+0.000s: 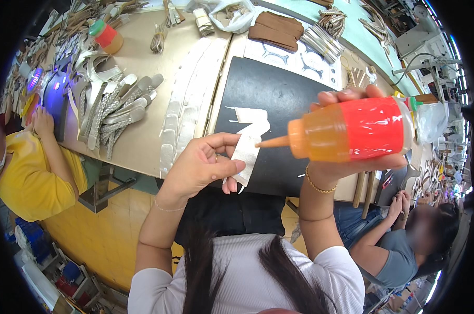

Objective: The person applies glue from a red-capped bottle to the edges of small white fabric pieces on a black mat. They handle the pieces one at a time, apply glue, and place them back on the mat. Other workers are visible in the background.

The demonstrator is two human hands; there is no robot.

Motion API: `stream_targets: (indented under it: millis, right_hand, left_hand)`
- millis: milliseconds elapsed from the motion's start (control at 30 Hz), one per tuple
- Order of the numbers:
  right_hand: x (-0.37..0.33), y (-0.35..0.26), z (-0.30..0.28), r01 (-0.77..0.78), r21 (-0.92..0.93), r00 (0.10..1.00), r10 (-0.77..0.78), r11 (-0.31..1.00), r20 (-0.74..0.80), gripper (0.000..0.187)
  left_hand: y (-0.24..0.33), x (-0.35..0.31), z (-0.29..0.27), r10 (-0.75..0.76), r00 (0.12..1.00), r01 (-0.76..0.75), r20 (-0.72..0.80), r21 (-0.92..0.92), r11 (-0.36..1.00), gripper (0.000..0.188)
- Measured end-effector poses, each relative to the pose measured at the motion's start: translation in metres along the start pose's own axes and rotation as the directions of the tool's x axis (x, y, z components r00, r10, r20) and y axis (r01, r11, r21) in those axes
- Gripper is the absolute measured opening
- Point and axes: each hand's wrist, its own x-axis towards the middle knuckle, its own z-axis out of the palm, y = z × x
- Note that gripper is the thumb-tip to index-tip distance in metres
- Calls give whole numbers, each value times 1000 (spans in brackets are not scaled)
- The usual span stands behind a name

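My left hand [208, 163] pinches a pale cream strip [247, 152] between thumb and fingers, above the near part of a black work mat [278, 97]. The strip is folded or bent, with its far end lying toward the mat. In my right hand [346, 166] is a squeeze bottle [373, 128] of amber liquid, probably glue, with a red label. Tipped on its side, it points its orange nozzle left. The nozzle's tip is at the strip's right edge; whether it touches I cannot tell. Another cream piece [250, 115] rests on the mat just beyond.
Braided straps [114, 112] are heaped on the left, near another red-labelled bottle [107, 37]. Rows of pale strips [187, 89] lie left of the mat; brown strips [276, 30] are stacked behind it. Co-workers sit at left, in yellow [43, 172], and right, in grey [388, 259].
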Motion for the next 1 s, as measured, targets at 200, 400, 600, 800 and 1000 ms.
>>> stream_targets:
  millis: [200,400,600,800,1000]
  right_hand:
    - [-2,-7,0,-88,45,995,90,995,-32,109]
    - [-17,4,-1,-90,-433,993,116,897,34,108]
    - [-21,1,2,-105,-548,987,153,830,42,110]
    - [-20,8,-2,-13,-518,985,99,855,138,109]
    - [-24,-2,4,-139,-524,987,159,840,-6,107]
  left_hand:
    - [-4,0,-1,9,999,-8,-36,23,1000,37]
    - [-4,-4,3,8,999,-6,-45,52,999,35]
    - [-1,-6,7,-1,999,3,-39,70,998,35]
    - [-1,-6,9,-25,1000,26,-3,56,998,34]
    - [-2,-8,8,-27,1000,27,-10,29,999,34]
